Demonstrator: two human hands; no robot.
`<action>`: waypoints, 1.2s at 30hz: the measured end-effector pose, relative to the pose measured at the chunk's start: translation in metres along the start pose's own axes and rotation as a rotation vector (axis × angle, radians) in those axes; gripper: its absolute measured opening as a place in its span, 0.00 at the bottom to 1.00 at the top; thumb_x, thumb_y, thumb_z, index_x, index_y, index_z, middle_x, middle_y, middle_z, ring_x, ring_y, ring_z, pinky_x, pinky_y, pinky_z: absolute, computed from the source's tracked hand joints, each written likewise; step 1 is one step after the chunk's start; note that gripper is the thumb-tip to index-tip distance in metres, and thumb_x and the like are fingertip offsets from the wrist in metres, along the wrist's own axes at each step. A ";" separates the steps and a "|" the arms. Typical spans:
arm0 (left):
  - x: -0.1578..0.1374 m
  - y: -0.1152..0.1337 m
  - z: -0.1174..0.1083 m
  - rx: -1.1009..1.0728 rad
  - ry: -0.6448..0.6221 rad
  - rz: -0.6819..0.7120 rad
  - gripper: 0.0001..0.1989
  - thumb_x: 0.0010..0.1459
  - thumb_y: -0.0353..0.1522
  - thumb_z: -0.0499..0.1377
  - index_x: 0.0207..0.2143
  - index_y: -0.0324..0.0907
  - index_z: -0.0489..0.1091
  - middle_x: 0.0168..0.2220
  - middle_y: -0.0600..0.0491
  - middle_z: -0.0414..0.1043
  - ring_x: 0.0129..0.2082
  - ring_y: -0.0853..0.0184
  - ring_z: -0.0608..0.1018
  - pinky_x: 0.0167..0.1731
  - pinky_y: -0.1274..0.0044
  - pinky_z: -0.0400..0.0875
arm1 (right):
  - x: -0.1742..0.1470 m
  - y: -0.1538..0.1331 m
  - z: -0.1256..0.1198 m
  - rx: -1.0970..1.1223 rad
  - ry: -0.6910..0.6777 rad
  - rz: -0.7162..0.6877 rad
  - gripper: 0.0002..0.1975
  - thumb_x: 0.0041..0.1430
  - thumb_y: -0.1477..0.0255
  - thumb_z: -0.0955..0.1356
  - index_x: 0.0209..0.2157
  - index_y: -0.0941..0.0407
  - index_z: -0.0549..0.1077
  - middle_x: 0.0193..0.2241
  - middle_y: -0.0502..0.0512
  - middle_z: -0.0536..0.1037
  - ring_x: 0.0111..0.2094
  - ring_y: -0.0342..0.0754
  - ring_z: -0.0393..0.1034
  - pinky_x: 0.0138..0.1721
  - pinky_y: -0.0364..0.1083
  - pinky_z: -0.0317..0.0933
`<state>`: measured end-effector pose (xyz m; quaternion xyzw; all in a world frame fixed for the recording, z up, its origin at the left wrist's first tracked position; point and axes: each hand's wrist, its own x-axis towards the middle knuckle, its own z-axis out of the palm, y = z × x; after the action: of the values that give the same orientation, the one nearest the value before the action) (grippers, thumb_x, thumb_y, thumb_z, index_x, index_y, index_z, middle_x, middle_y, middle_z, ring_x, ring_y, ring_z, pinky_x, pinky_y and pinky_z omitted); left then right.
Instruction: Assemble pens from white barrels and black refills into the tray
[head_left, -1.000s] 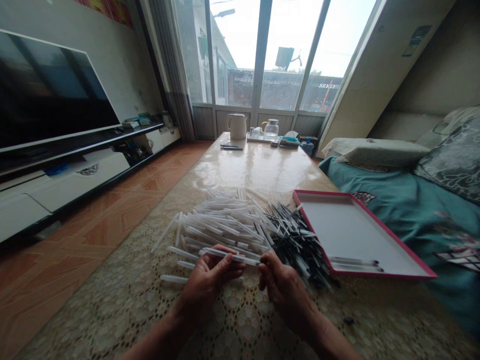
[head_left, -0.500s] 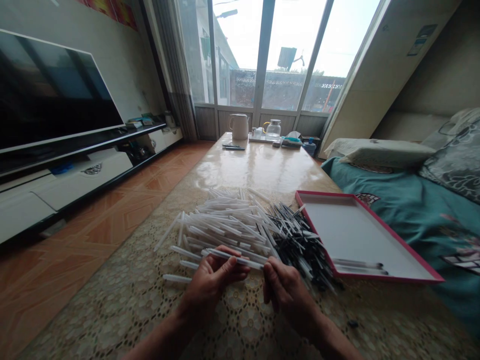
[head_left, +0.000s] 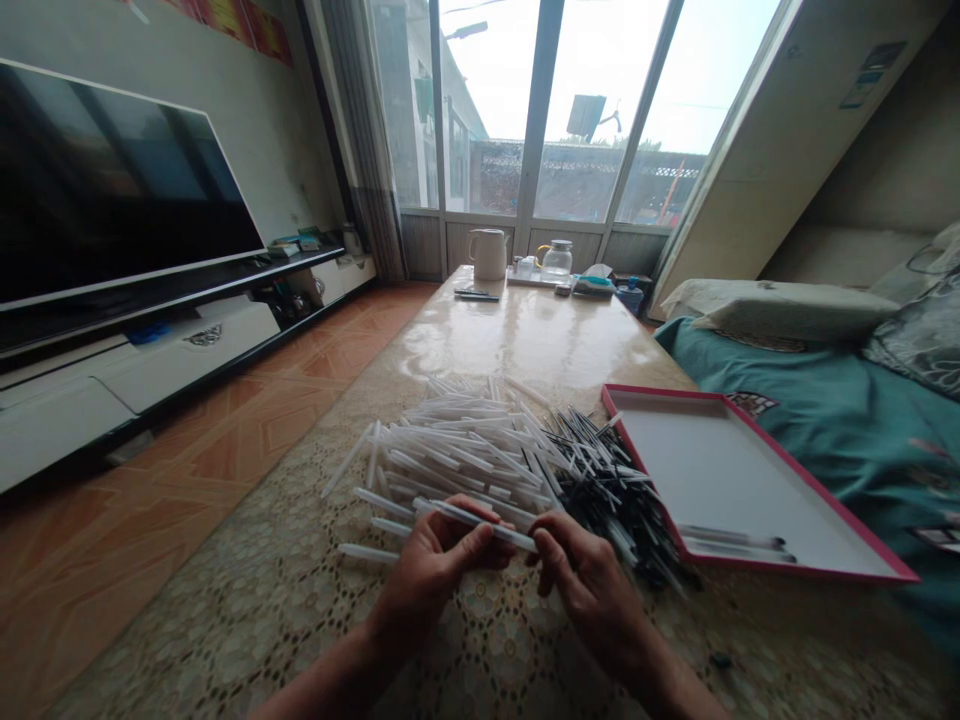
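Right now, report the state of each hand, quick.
Left hand: closed, holding a pale tube between thumb and fingers.
Right hand: closed, fingers pinched at the right end of the same tube.

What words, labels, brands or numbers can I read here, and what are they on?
No text is readable.
Label on the pale panel, upper right: too small and blurred.
Red-and-yellow poster, upper left: too blurred.
Blue tissue pack: any print is too small.
Held white tube: no print visible.
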<state>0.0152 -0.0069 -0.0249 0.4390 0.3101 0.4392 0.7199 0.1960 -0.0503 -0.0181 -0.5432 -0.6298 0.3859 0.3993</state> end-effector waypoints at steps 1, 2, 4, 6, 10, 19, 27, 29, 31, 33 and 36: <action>-0.001 0.000 0.001 0.051 -0.023 0.004 0.11 0.51 0.35 0.67 0.34 0.37 0.73 0.26 0.50 0.78 0.26 0.68 0.79 0.28 0.78 0.74 | -0.001 -0.002 0.001 -0.093 0.009 -0.086 0.16 0.65 0.60 0.60 0.33 0.56 0.69 0.27 0.52 0.75 0.27 0.44 0.71 0.28 0.41 0.62; -0.002 0.000 0.001 0.110 -0.041 0.005 0.11 0.52 0.35 0.66 0.33 0.37 0.73 0.24 0.51 0.76 0.23 0.70 0.77 0.25 0.80 0.72 | -0.002 -0.002 0.002 -0.153 -0.003 -0.150 0.13 0.65 0.62 0.61 0.36 0.56 0.70 0.29 0.53 0.75 0.31 0.45 0.72 0.32 0.41 0.62; -0.003 -0.001 0.002 0.224 -0.045 0.007 0.12 0.52 0.37 0.65 0.35 0.36 0.73 0.20 0.55 0.72 0.19 0.72 0.72 0.18 0.83 0.67 | -0.002 -0.002 0.004 -0.204 -0.031 -0.235 0.09 0.65 0.67 0.62 0.39 0.55 0.71 0.33 0.53 0.76 0.34 0.46 0.72 0.35 0.41 0.62; -0.003 -0.003 0.000 0.334 0.004 0.053 0.15 0.54 0.37 0.64 0.41 0.38 0.72 0.22 0.56 0.70 0.17 0.73 0.70 0.15 0.83 0.64 | -0.002 0.002 0.004 -0.225 -0.005 -0.282 0.09 0.65 0.70 0.61 0.38 0.55 0.71 0.33 0.52 0.76 0.34 0.45 0.71 0.35 0.41 0.62; 0.002 -0.002 -0.006 0.762 0.127 0.400 0.12 0.59 0.32 0.58 0.46 0.43 0.70 0.33 0.52 0.72 0.29 0.67 0.75 0.29 0.75 0.72 | 0.002 0.013 -0.001 -0.272 0.219 -0.251 0.10 0.66 0.69 0.60 0.37 0.56 0.71 0.28 0.52 0.75 0.29 0.45 0.70 0.31 0.41 0.61; 0.021 -0.008 -0.012 1.589 -0.032 0.685 0.27 0.54 0.18 0.50 0.55 0.39 0.67 0.51 0.42 0.72 0.51 0.53 0.69 0.49 0.61 0.66 | 0.004 0.019 -0.005 -0.307 0.286 -0.209 0.11 0.66 0.68 0.60 0.39 0.57 0.71 0.32 0.56 0.77 0.33 0.48 0.72 0.34 0.42 0.63; 0.023 -0.012 -0.014 1.592 0.085 0.689 0.19 0.58 0.22 0.53 0.50 0.40 0.70 0.40 0.46 0.73 0.42 0.57 0.72 0.42 0.66 0.66 | 0.004 0.019 -0.005 -0.302 0.299 -0.209 0.10 0.65 0.69 0.60 0.39 0.57 0.71 0.32 0.56 0.77 0.33 0.48 0.72 0.35 0.43 0.63; 0.022 -0.011 -0.014 1.559 0.075 0.704 0.16 0.59 0.22 0.52 0.47 0.41 0.71 0.42 0.46 0.73 0.43 0.58 0.71 0.43 0.66 0.65 | 0.005 0.018 -0.006 -0.316 0.306 -0.208 0.10 0.65 0.69 0.60 0.38 0.57 0.70 0.32 0.55 0.77 0.33 0.48 0.72 0.34 0.43 0.63; 0.022 -0.010 -0.014 1.520 0.042 0.723 0.14 0.59 0.22 0.52 0.45 0.42 0.71 0.42 0.47 0.75 0.44 0.58 0.71 0.44 0.66 0.64 | 0.005 0.018 -0.006 -0.333 0.312 -0.215 0.10 0.65 0.69 0.60 0.38 0.57 0.70 0.32 0.55 0.77 0.33 0.48 0.72 0.34 0.43 0.63; 0.023 -0.009 -0.014 1.482 0.010 0.736 0.12 0.59 0.23 0.53 0.42 0.42 0.71 0.40 0.48 0.76 0.43 0.58 0.72 0.44 0.67 0.63 | 0.005 0.019 -0.005 -0.342 0.312 -0.224 0.09 0.65 0.69 0.61 0.38 0.57 0.71 0.31 0.55 0.77 0.33 0.48 0.72 0.34 0.43 0.63; 0.023 -0.008 -0.014 1.441 -0.002 0.732 0.08 0.59 0.25 0.54 0.38 0.43 0.71 0.36 0.50 0.77 0.41 0.58 0.73 0.43 0.66 0.63 | 0.005 0.020 -0.004 -0.345 0.322 -0.224 0.09 0.64 0.70 0.61 0.38 0.57 0.71 0.30 0.55 0.77 0.32 0.48 0.73 0.33 0.43 0.64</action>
<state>0.0159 0.0171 -0.0393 0.8693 0.3530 0.3387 0.0709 0.2071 -0.0428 -0.0340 -0.5846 -0.6710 0.1348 0.4358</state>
